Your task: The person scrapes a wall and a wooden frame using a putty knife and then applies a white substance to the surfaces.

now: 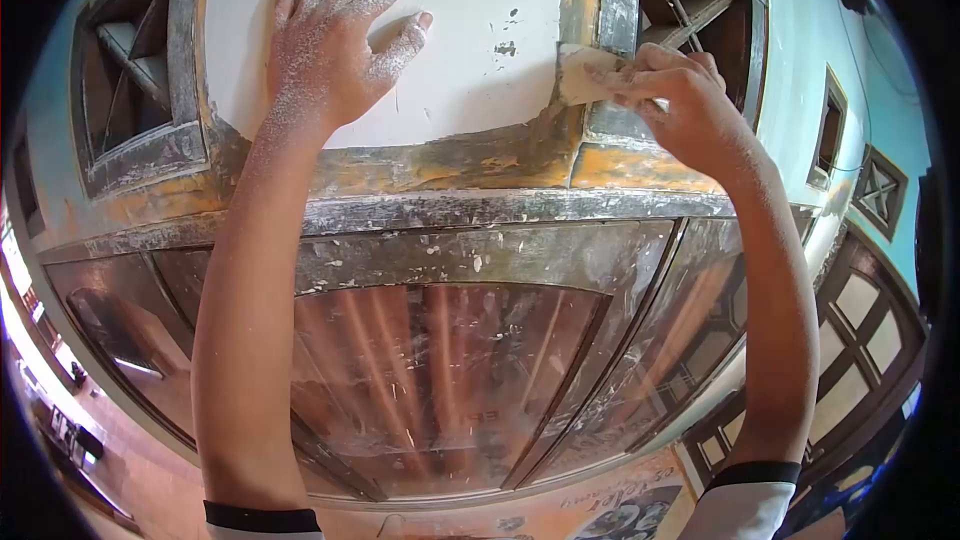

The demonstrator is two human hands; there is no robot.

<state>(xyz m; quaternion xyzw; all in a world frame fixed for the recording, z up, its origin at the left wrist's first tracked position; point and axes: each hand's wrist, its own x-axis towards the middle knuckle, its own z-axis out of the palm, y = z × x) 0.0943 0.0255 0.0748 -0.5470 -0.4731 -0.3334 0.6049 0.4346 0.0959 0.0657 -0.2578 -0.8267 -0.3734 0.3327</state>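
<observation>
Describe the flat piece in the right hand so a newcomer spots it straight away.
Find the large white panel above the glass panes. At its right edge, near the crossed bars, the right hand pinches a thin, flat piece. Unlike the paint-scarred wooden strip behind it, it is evenly pale and held in a hand.

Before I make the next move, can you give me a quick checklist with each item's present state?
1. Right hand gripping the pale flat piece: ok.
2. Piece placed at the border of the white surface and the wooden strip: ok.
3. Left hand empty, fingers spread over the white surface: ok.
4. White surface free of marks: not ok, dark patches show between the hands.
5. Left hand free of powder: not ok, white dust coats it.
6. Condition of the piece's far face: cannot tell, hidden.
</observation>
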